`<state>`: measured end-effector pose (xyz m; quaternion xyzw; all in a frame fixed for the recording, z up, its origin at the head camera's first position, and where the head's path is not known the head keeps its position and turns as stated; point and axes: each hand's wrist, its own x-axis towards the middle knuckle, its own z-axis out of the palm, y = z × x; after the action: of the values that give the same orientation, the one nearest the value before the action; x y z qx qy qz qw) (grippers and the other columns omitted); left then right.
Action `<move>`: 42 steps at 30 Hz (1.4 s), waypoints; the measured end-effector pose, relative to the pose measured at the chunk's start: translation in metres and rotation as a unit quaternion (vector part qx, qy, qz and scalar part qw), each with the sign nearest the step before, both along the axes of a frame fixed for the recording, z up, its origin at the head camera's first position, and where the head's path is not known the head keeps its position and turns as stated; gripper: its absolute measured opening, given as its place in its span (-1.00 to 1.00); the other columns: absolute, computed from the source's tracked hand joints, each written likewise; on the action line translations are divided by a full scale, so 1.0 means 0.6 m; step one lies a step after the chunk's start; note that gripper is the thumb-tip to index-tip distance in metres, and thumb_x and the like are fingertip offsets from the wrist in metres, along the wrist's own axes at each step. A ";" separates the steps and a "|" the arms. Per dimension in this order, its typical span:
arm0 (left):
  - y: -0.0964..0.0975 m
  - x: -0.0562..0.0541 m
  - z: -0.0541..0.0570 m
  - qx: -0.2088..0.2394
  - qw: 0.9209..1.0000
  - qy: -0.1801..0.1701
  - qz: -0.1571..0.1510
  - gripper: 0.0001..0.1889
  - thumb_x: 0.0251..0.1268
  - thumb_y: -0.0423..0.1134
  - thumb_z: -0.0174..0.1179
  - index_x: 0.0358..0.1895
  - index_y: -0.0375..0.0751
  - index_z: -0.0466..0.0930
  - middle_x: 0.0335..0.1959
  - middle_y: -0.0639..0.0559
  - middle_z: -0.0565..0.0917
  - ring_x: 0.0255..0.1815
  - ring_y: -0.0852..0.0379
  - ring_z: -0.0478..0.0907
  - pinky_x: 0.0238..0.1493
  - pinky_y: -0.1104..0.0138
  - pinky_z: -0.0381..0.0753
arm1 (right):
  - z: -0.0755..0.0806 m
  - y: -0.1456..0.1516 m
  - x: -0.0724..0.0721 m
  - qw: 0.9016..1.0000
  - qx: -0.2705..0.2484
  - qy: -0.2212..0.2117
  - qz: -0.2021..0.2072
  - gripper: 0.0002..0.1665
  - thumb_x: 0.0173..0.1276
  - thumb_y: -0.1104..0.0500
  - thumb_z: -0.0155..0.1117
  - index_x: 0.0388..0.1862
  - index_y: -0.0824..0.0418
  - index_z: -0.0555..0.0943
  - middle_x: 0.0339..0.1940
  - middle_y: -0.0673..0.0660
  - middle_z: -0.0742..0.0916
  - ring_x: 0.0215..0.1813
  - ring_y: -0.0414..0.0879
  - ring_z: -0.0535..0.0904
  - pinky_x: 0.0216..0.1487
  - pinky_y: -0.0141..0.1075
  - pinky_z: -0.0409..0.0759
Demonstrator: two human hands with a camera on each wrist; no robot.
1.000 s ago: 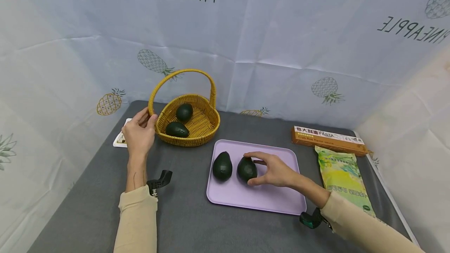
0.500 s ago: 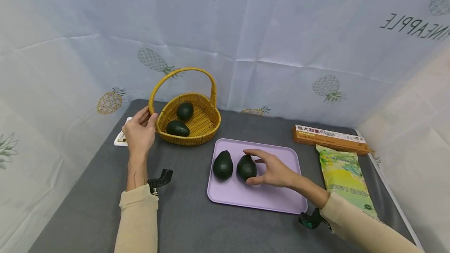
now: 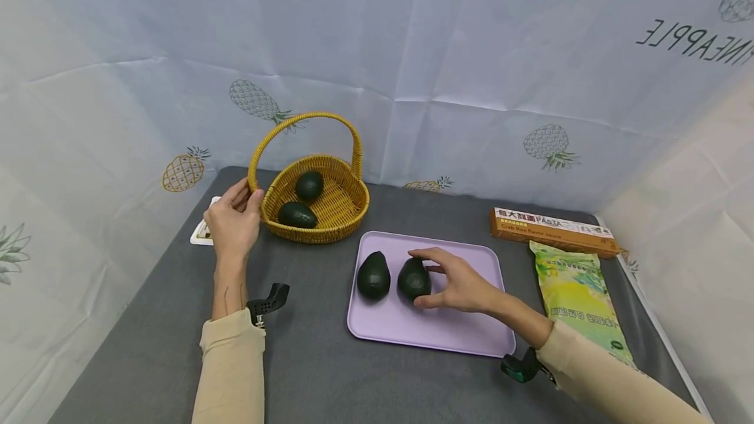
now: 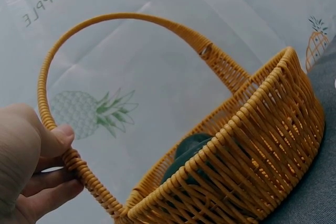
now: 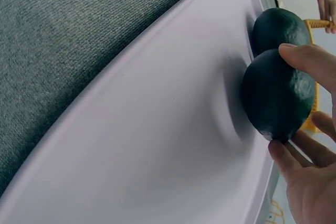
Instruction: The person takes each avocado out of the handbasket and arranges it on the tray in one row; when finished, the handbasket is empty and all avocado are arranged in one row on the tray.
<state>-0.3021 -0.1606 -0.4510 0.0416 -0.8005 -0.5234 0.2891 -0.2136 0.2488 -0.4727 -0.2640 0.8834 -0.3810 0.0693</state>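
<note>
My left hand [image 3: 233,221] pinches the left side of the handle [image 4: 79,166] of a yellow wicker basket [image 3: 318,235], thumb on one side and fingers on the other. Two dark green avocados, one behind [image 3: 309,186] and one in front [image 3: 297,214], lie inside it. On a lilac tray [image 3: 459,335] my right hand [image 3: 462,285] grips an avocado [image 3: 413,280] between thumb and fingers at its two ends. A second avocado [image 3: 374,276] rests on the tray just left of it. In the right wrist view the gripped avocado [image 5: 278,95] overlaps the other one.
A pasta box [image 3: 550,233] lies at the back right of the grey table [image 3: 312,358], with a yellow-green bag [image 3: 580,300] in front of it. A white card [image 3: 201,234] is partly hidden behind the left hand. A pineapple-print curtain [image 3: 448,51] hangs behind the table.
</note>
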 end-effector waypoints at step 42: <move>-0.001 0.000 0.000 -0.004 1.000 0.007 -0.002 -0.56 0.47 -0.23 0.34 0.34 -0.29 0.63 0.18 -0.27 0.73 0.18 -0.12 0.74 0.16 0.29 0.76 | 0.018 -0.011 0.005 0.999 0.045 -0.003 -0.014 0.04 0.06 -0.11 0.73 0.51 0.09 0.50 0.46 0.01 0.57 0.50 0.01 0.47 0.47 0.11 0.56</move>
<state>-0.3022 -0.1613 -0.4512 0.0349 -0.8003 -0.5214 0.2941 -0.2107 0.2424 -0.4616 -0.2470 0.9029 -0.3429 0.0782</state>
